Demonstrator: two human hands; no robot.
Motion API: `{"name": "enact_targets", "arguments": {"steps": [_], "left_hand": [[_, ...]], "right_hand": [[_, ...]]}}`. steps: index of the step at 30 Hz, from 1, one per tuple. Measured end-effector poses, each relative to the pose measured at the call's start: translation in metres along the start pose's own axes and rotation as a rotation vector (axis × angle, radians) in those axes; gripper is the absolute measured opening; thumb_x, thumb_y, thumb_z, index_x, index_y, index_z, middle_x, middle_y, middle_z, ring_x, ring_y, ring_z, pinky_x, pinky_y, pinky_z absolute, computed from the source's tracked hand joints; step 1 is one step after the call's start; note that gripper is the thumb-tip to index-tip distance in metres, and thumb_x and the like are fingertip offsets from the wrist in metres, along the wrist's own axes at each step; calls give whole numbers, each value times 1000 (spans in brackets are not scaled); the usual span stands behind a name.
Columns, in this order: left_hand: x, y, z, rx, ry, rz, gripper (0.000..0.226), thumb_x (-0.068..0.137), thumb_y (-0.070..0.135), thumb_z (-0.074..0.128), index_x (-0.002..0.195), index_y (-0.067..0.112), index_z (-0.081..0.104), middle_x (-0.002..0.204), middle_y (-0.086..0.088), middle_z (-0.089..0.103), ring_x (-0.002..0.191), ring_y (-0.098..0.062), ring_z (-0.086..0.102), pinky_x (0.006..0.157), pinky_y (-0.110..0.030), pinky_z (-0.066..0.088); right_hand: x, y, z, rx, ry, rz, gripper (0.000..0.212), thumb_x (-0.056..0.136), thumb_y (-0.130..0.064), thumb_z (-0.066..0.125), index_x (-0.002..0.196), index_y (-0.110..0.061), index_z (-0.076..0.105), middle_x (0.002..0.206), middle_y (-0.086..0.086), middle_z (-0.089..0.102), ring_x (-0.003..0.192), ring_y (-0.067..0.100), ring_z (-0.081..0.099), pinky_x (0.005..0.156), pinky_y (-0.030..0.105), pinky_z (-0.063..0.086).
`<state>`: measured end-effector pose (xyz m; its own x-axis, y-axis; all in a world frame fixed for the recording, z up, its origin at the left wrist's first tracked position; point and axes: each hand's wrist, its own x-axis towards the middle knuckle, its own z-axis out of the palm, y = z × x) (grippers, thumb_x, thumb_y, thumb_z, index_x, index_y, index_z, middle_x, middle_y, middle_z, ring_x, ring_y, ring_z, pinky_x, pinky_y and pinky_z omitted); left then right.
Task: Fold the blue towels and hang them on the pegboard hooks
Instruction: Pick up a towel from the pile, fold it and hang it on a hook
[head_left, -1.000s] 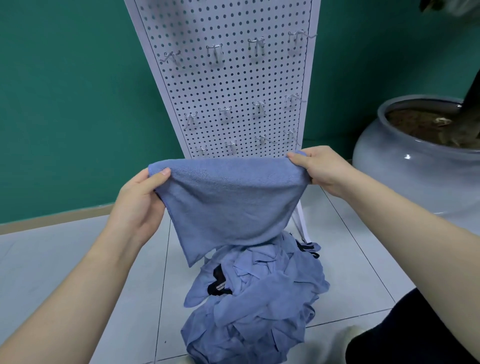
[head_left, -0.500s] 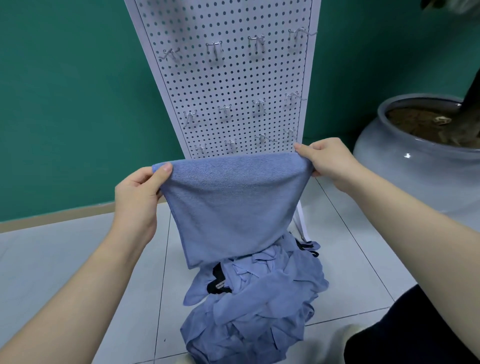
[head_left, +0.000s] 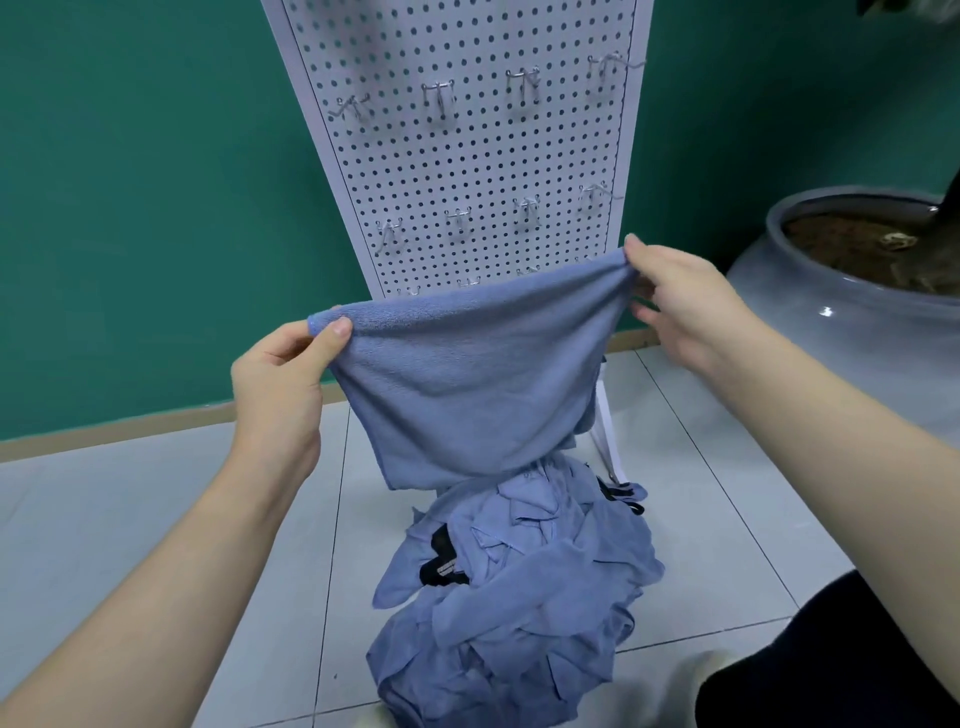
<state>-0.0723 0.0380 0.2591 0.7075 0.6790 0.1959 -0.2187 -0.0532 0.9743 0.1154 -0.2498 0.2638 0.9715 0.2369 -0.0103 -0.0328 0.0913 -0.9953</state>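
Item: folded blue terry towel (head_left: 467, 384), held up before white perforated pegboard (head_left: 467, 156), top corners pinched by left hand (head_left: 280, 384) & right hand (head_left: 675, 301); fold edge to be kept level, taut, then draped over wire hook (head_left: 460, 218).

We have a single view, from a camera worn on the person's head, looking forward and down. It sits close to the hands: both forearms run in from the bottom corners, the left hand (head_left: 278, 387) and the right hand (head_left: 685, 306) lifted near mid-frame. Straight ahead we face the white pegboard (head_left: 467, 156), standing upright against a green wall (head_left: 145, 182). The wide lens bends the edges, so the tiled floor (head_left: 130, 519) spreads out below us.
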Motion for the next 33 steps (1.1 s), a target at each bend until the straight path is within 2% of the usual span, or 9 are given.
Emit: {"name": "enact_targets", "arguments": {"steps": [5, 10, 14, 18, 23, 26, 29, 31, 33], "left_hand": [[-1, 2, 3, -36, -57, 8, 12, 95, 4, 68, 97, 11, 77, 96, 1, 78, 94, -14, 68, 91, -25, 54], [1, 8, 0, -9, -108, 74, 25, 95, 11, 62, 78, 18, 79, 86, 1, 74, 89, -17, 64, 89, -30, 50], [3, 7, -4, 139, -54, 183, 35, 100, 25, 61, 67, 19, 67, 77, -1, 59, 79, -18, 51, 85, -39, 49], [-3, 12, -1, 198, 60, 287, 16, 98, 19, 67, 85, 15, 75, 82, 1, 69, 80, -12, 59, 81, -29, 51], [-5, 15, 2, 177, 152, 301, 14, 91, 8, 73, 87, 21, 75, 80, 6, 71, 76, -7, 64, 76, -22, 54], [-2, 7, 1, 182, 221, 223, 18, 88, 5, 75, 86, 20, 65, 78, 4, 68, 70, -7, 63, 76, -26, 56], [5, -9, -1, 139, 271, 24, 35, 85, 1, 79, 89, 20, 50, 81, -2, 69, 71, -13, 66, 86, -40, 60], [12, -19, -4, 187, 245, -115, 28, 84, 1, 79, 96, 15, 59, 84, -7, 71, 76, -20, 67, 88, -44, 62], [16, -22, -6, 202, 196, -216, 14, 86, -1, 77, 92, 9, 69, 89, -11, 72, 83, -25, 66, 83, -40, 63]], "right_hand": [[-6, -9, 6, 95, -30, -55, 28, 106, -35, 56, 88, -20, 71, 108, 0, 78, 96, 17, 70, 86, 29, 54], [-3, -11, 3, 67, 5, -89, 41, 104, -38, 57, 69, -25, 74, 100, 8, 69, 92, 25, 55, 84, 39, 42], [-5, -11, -2, -11, -16, -131, 22, 107, -26, 56, 89, -21, 67, 99, 4, 70, 93, 20, 63, 84, 35, 50], [-8, -11, -2, -118, -29, -185, 20, 107, -18, 55, 92, -19, 69, 87, -7, 74, 83, 11, 68, 75, 28, 56], [-8, -9, -2, -156, -3, -192, 18, 102, -20, 63, 86, -17, 70, 85, 8, 70, 78, 20, 62, 69, 32, 49], [-10, -5, -1, -185, 25, -150, 16, 95, -26, 69, 80, -19, 71, 85, 16, 61, 77, 22, 56, 69, 34, 47], [-7, 6, 5, -252, 71, -96, 19, 87, -31, 74, 80, -15, 66, 79, 14, 54, 75, 22, 49, 69, 39, 46], [-3, 14, 9, -273, 115, -55, 26, 87, -25, 79, 89, -17, 55, 77, 7, 53, 75, 21, 50, 68, 40, 49], [-1, 19, 11, -251, 116, 30, 35, 86, -24, 84, 106, -16, 55, 91, 3, 62, 82, 25, 64, 74, 40, 58]]}}
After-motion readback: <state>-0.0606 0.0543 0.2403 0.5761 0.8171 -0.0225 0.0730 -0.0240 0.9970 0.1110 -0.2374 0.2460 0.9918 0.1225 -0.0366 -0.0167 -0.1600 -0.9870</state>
